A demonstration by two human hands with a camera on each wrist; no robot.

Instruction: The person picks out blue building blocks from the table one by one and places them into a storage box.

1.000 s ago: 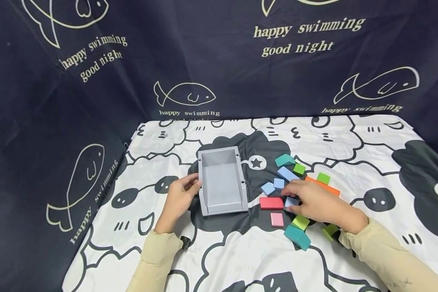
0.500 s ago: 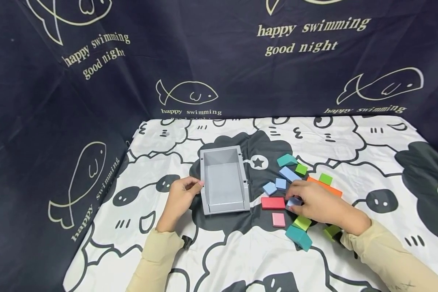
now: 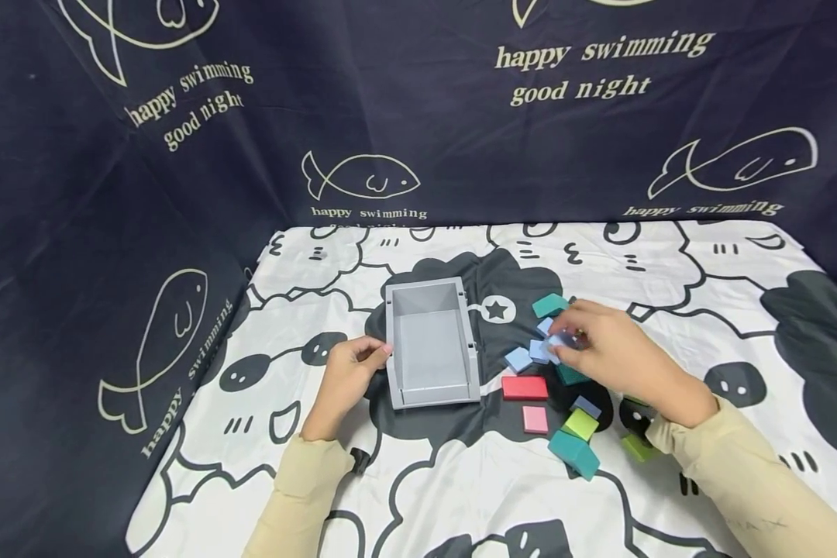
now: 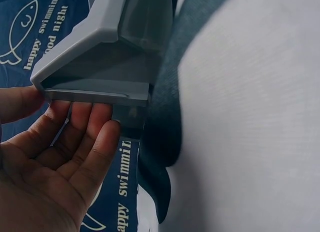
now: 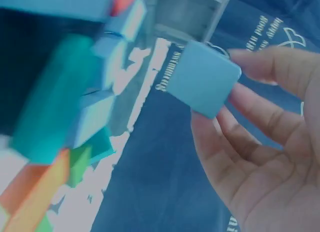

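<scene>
My left hand (image 3: 349, 380) grips the left rim of a grey open box (image 3: 428, 353). In the left wrist view, the thumb lies over the rim and the fingers curl underneath. The box has no blocks inside it. Above the scattered blocks, my right hand (image 3: 621, 353) pinches a light blue square block (image 5: 205, 79) between thumb and fingertips. Below that hand lie more light blue blocks (image 3: 518, 359), and a dark teal block (image 3: 570, 375) shows partly under its fingers. The right wrist view is blurred on its left side.
Near the box's right side lie a red block (image 3: 525, 387) and a pink block (image 3: 535, 419). A yellow-green block (image 3: 581, 424) and a teal block (image 3: 575, 454) sit closer to me. The orange block (image 5: 40, 197) appears in the right wrist view. A cartoon-print cloth (image 3: 460, 496) covers the table.
My right hand has lifted the light blue block from beside the red one and moved away from me, uncovering a dark teal and a blue block. The left hand stays on the box rim.
</scene>
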